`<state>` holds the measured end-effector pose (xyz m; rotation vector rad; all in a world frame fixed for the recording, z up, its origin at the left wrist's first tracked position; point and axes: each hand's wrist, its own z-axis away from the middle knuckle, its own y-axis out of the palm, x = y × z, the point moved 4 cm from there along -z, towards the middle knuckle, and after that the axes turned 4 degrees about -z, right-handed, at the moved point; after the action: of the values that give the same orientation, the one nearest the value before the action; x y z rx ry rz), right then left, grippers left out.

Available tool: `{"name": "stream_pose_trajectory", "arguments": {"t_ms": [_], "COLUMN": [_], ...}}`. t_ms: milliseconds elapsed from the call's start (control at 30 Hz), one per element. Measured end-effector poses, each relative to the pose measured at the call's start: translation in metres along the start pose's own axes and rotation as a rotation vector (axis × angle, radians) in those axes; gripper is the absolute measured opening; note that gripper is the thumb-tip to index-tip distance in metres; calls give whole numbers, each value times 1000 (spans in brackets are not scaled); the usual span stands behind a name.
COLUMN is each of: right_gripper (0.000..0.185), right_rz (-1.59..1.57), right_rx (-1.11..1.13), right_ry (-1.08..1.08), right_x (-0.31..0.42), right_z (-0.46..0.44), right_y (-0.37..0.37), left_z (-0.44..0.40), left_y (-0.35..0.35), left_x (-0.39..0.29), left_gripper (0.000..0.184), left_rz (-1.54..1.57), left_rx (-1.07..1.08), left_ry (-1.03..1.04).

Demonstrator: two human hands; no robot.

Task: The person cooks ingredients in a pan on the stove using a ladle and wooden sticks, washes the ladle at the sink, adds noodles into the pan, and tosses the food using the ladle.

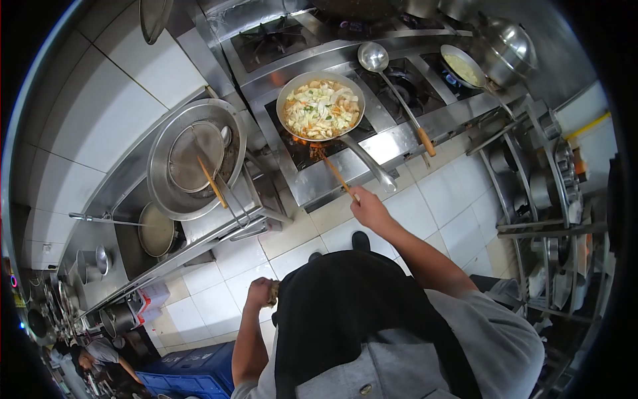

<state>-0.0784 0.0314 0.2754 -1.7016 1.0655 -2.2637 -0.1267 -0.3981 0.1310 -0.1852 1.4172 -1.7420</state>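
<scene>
My right hand (369, 209) is closed round the end of a thin wooden-handled tool (337, 174), whose far end reaches the burner below the front edge of a pan. That pan (320, 106) sits on the stove, full of chopped cabbage and other vegetables, with its metal handle (369, 163) pointing toward me. Orange flame or glow shows under its rim. Down at my left side, my left hand (262, 292) is closed round a small brownish bunched thing, too unclear to name.
A large ladle (373, 58) lies across the stove right of the pan. A smaller pan (462, 68) stands over a blue flame. At left are a steel basin (157, 166) with strainers and a sink pot (157, 230). Shelves (553, 229) stand right; a co-worker (100, 356) is lower left.
</scene>
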Motion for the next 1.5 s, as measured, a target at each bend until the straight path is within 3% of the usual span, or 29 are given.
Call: {"name": "stream_pose_trajectory", "arguments": {"t_ms": [33,100,167,300,433,500,533,567,667,733,833,900,967,1067,1200,1267,1333,1367,1500], "right_gripper": [25,28,29,31,28,25,23,23,24,23,20,19,18,17,15,14,9,9,12], "right_rz": [4,-104,-84,-33,-85,-8,11,-3,-83,-109,-181,-211,-235,-238,-331,-381,-640,-637,-684], "right_rx": [1,15,31,55,89,217,87,63,45,56,-25,-35,-50,-27,-29,-35,-1,8,56], "right_ry": [-3,171,123,48,147,176,51,57,100,252,283,273,263,230,189,175,395,394,377], "right_x": [-8,-32,-47,-74,-68,-63,-82,-92,-118,-135,-151,-165,-174,-176,-191,-185,-181,-181,-177], "right_z": [1,5,7,-1,-1,5,8,14,31,44,56,53,46,23,-12,-19,-14,-13,-7], "right_y": [4,13,18,15,-17,-37,-39,-51,-85,-108,-139,-150,-159,-165,-154,-151,-143,-139,-134], "left_z": [-7,-25,-48,-73,-88,-96,-100,-106,-123,-135,-154,-161,-167,-177,-176,-178,-185,-187,-202], "left_y": [-24,-75,-80,-98,-101,-87,-81,-82,-77,-71,-67,-49,-36,-25,-27,-30,-23,-21,15], "left_x": [-19,-69,-86,-127,-155,-160,-165,-174,-194,-214,-254,-267,-279,-283,-282,-285,-291,-295,-295], "left_gripper": [28,25,21,18,18,19,19,20,20,23,26,33,40,45,42,41,41,40,41], "left_rz": [468,759,1006,1357,1210,1164,1190,1218,1123,1096,992,1087,958,794,626,600,685,773,959], "left_rx": [-29,5,-111,-48,-61,-77,-77,-78,34,115,230,308,482,494,395,217,117,22,213], "left_ry": [-263,-532,-422,-372,-424,-379,-389,-401,-420,-423,-424,-479,-409,-278,-257,-245,-222,-196,-374]}}
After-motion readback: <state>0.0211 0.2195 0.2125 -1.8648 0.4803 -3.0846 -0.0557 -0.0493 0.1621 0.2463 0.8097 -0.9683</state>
